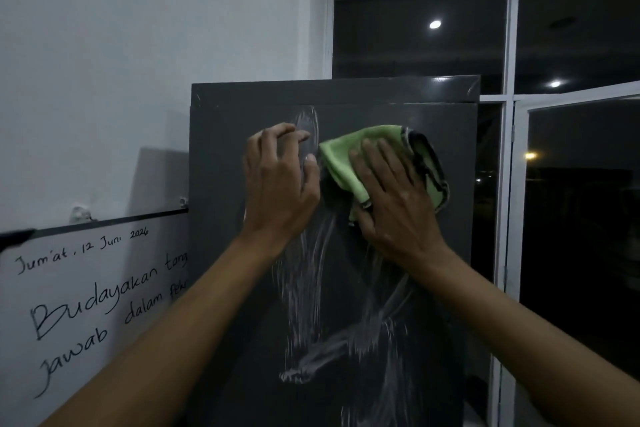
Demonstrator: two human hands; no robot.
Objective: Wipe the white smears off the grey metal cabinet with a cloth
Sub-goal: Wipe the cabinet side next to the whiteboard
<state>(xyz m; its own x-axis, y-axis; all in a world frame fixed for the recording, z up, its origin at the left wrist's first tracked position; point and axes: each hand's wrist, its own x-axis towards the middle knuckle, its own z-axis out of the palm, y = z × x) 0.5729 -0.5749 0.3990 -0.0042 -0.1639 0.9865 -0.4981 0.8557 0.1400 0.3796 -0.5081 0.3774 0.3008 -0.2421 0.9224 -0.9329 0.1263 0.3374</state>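
Observation:
The tall grey metal cabinet (221, 156) stands in front of me, its side panel streaked with white smears (311, 291) running from near the top down past the frame's bottom edge. My right hand (391, 198) lies flat on a folded green cloth (349, 156) with a dark border, pressing it against the upper part of the panel. My left hand (280, 180) is just left of the cloth, fingers bent, fingertips touching the panel over a smear; it holds nothing.
A whiteboard (86, 291) with handwritten text leans against the white wall left of the cabinet. Right of the cabinet are dark windows in white frames (512, 45) and an opened window pane (571, 218).

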